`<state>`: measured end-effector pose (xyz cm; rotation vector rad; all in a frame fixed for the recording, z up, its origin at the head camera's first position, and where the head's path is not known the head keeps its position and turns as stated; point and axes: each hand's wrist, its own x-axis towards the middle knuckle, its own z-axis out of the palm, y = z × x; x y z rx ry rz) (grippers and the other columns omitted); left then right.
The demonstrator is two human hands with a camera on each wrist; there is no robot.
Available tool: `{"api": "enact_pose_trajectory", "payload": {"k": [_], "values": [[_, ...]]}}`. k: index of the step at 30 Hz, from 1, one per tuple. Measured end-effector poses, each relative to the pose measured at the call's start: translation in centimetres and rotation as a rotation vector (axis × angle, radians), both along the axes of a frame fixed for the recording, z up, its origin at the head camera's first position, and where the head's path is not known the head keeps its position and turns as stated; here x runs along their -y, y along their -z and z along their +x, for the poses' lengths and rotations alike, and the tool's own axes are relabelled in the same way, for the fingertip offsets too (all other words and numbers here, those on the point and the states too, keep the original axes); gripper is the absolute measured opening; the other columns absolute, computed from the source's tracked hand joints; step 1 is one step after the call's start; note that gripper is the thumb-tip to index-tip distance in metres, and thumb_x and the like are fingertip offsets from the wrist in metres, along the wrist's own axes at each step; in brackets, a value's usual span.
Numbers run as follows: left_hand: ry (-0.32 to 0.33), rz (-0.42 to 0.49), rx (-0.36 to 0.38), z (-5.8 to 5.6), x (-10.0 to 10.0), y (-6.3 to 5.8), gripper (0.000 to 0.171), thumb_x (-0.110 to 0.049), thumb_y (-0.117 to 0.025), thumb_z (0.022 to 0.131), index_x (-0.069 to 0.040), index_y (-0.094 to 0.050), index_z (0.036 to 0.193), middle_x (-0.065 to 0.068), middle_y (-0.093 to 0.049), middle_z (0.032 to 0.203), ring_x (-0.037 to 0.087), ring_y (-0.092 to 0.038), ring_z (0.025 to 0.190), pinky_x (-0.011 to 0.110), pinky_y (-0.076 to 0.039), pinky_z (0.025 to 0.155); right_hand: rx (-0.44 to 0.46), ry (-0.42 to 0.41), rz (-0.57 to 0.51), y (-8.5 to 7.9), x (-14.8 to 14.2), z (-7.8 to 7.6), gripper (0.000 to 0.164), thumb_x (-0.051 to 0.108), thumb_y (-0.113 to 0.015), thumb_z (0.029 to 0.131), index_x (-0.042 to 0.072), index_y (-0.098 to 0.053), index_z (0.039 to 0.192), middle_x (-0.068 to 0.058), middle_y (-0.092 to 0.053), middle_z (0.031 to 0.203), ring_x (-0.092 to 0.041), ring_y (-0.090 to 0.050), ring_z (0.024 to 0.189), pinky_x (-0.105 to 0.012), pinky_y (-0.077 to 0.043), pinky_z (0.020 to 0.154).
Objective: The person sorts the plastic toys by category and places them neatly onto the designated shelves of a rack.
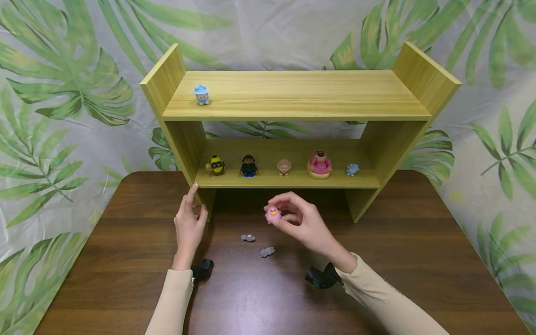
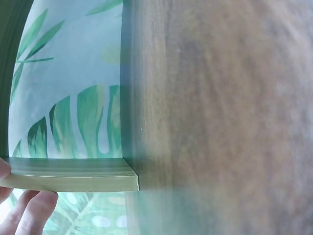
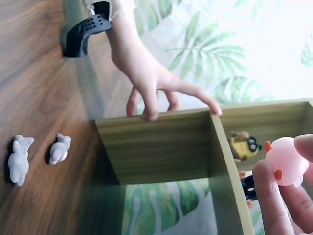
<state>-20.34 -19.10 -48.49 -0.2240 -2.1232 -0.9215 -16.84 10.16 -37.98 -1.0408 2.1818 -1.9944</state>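
My right hand (image 1: 307, 228) pinches a small pink bird figurine (image 1: 273, 214) between thumb and fingers, in front of and below the middle board. Its orange feet show in the right wrist view, where the pink round body (image 3: 288, 161) sits among the fingertips. With its fingertips, my left hand (image 1: 190, 225) holds the front edge of the wooden shelf's left side panel (image 2: 73, 182), the index finger reaching up to the middle board's corner. Two grey animal figurines, one (image 1: 248, 237) farther back and one (image 1: 267, 251) nearer, lie on the table between the hands.
On the middle board stand a yellow-and-black figurine (image 1: 216, 165), a dark-and-blue one (image 1: 249, 166), a beige one (image 1: 284, 167), a pink bear (image 1: 319, 165) and a small blue one (image 1: 352, 170). A blue-hatted figurine (image 1: 201, 95) stands top left. Leaf-patterned cloth (image 1: 268, 28) hangs behind.
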Motion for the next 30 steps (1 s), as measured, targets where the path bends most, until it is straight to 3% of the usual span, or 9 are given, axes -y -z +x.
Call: {"api": "enact_pose_trajectory", "payload": {"k": [10, 30], "values": [[-0.003, -0.003, -0.002, 0.0, 0.0, 0.1, 0.077, 0.014, -0.057, 0.083, -0.029, -0.036, 0.143, 0.017, -0.054, 0.093, 0.03, -0.063, 0.08, 0.042, -0.055, 0.053, -0.011, 0.002, -0.025, -0.6, 0.1, 0.0, 0.031, -0.009, -0.063, 0.086, -0.001, -0.055, 0.115, -0.022, -0.063, 0.112, -0.026, -0.063, 0.101, -0.032, -0.054, 0.082], [0.004, 0.008, -0.003, 0.0, -0.1, -0.1, 0.076, 0.014, -0.057, 0.083, -0.028, -0.037, 0.143, 0.017, -0.054, 0.094, 0.031, -0.063, 0.08, 0.043, -0.056, 0.055, -0.089, 0.011, -0.054, -2.2, 0.2, -0.1, 0.034, -0.012, -0.063, 0.085, -0.003, -0.055, 0.116, -0.018, -0.065, 0.11, -0.026, -0.062, 0.102, -0.033, -0.053, 0.082]]}}
